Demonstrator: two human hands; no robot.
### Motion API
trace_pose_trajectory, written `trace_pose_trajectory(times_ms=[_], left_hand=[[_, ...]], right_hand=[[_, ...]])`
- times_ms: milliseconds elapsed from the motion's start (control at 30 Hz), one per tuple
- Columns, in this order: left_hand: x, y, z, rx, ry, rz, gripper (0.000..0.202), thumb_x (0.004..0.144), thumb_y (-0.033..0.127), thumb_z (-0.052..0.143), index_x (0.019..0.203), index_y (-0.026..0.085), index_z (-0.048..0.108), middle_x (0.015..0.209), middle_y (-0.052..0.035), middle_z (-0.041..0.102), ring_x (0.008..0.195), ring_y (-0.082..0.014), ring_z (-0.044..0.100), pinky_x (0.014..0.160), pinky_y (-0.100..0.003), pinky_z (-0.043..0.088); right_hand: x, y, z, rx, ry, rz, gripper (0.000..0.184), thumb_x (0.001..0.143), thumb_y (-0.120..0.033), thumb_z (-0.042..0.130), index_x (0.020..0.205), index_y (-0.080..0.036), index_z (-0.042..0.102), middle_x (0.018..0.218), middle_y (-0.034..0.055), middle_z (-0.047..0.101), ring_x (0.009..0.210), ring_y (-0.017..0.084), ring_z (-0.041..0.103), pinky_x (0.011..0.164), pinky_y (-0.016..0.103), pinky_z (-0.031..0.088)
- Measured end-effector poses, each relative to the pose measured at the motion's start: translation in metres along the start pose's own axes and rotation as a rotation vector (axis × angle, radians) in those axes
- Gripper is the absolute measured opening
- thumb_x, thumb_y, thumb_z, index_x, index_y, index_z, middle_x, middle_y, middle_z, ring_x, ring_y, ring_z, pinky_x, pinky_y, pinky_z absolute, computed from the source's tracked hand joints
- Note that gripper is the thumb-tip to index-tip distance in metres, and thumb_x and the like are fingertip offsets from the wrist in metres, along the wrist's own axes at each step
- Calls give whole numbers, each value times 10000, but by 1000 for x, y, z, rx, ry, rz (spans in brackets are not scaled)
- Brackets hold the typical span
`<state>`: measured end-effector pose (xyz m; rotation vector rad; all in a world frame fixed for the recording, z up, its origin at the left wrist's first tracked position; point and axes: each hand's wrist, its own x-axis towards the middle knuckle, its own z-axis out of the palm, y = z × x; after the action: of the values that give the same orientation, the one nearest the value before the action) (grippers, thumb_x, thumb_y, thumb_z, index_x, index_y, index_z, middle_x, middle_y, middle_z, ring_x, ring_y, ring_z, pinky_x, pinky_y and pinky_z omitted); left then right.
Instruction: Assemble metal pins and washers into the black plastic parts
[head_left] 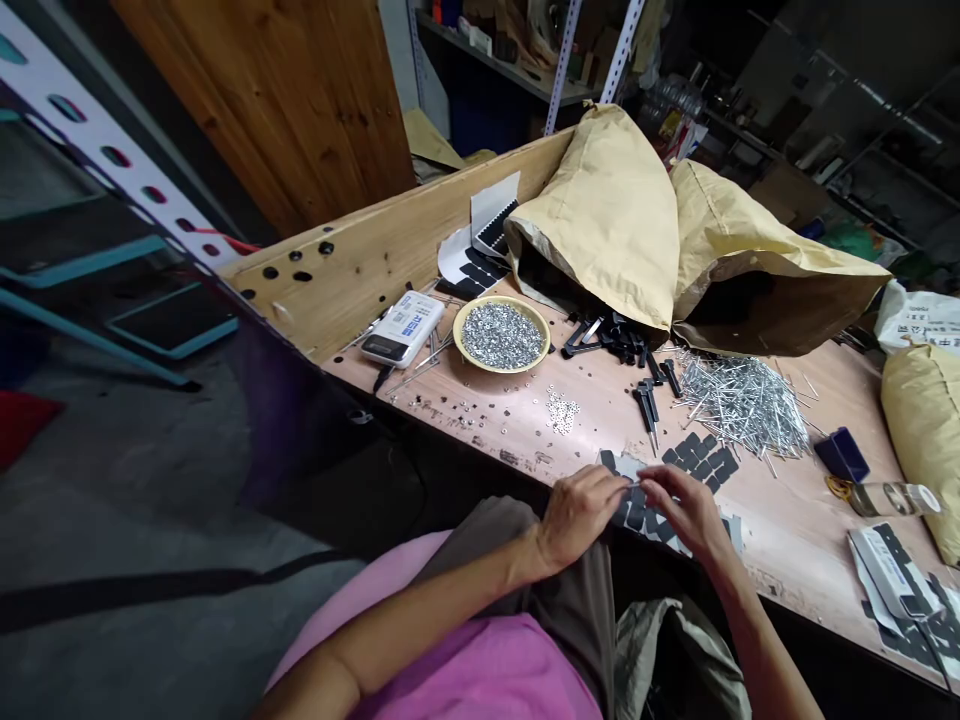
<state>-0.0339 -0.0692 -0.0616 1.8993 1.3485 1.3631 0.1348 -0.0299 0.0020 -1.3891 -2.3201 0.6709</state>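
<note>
My left hand (579,512) and my right hand (686,507) meet at the near edge of the wooden workbench (795,520), over a sheet of dark adhesive pads (660,520). Both hands have their fingers curled into a pinch, fingertips almost touching at the sheet's upper edge. What they pinch is too small to make out. More loose dark pads (705,458) lie just beyond the right hand. A heap of thin metal pins (742,400) spreads behind them, and several black plastic parts (645,395) lie to its left.
A yellow bowl of small metal nuts (502,335) and a white digital scale (403,328) sit at the bench's far left. Two tan paper sacks (675,240) lie open at the back. A small clear bottle (892,497), a blue box (841,453) and more pad sheets (907,600) are at right.
</note>
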Motion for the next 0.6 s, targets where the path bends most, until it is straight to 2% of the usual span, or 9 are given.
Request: trace_pose_trajectory(times_ms=[100, 167, 233, 367, 500, 600], left_hand=[[-5, -16, -8, -371, 32, -465, 156, 815, 220, 550, 812, 169, 697, 689, -31, 661, 587, -125, 604, 536, -224, 489], [-6, -26, -14, -603, 37, -761, 189, 776, 285, 587, 834, 143, 698, 588, 8, 595, 430, -86, 503, 395, -196, 403], [-6, -33, -22, -746, 52, -929, 281, 731, 320, 627, 916, 121, 699, 554, 36, 547, 366, -50, 417, 334, -172, 324], [-2, -39, -38, -832, 103, -980, 418, 678, 313, 666, 1043, 108, 684, 561, 55, 519, 377, -25, 389, 337, -155, 315], [1, -40, -43, -855, 145, -995, 468, 639, 344, 690, 1030, 86, 686, 536, 64, 489, 375, -22, 365, 322, -152, 290], [2, -40, -42, -872, 163, -987, 498, 612, 394, 712, 1001, 84, 693, 534, 61, 488, 374, -22, 362, 322, -154, 285]], right_hand=[[38, 15, 23, 120, 32, 118, 365, 917, -425, 395, 1050, -182, 632, 801, 52, 697, 588, 145, 642, 556, 273, 522], [65, 22, 44, 10, 89, 130, 322, 913, -357, 416, 990, -166, 663, 838, 76, 698, 663, 161, 659, 612, 282, 523], [86, 22, 65, -141, 98, 131, 269, 903, -276, 447, 963, -157, 681, 894, 93, 694, 763, 177, 665, 671, 281, 511], [108, 10, 87, -346, 13, 200, 266, 915, -248, 454, 1060, -190, 669, 993, 79, 675, 828, 180, 654, 665, 257, 475], [116, 0, 88, -444, -100, 228, 250, 915, -273, 463, 1055, -247, 669, 1055, 48, 651, 851, 171, 642, 638, 240, 439], [119, -3, 88, -441, -123, 211, 222, 895, -230, 473, 995, -234, 671, 1024, 50, 649, 837, 170, 631, 641, 241, 419]])
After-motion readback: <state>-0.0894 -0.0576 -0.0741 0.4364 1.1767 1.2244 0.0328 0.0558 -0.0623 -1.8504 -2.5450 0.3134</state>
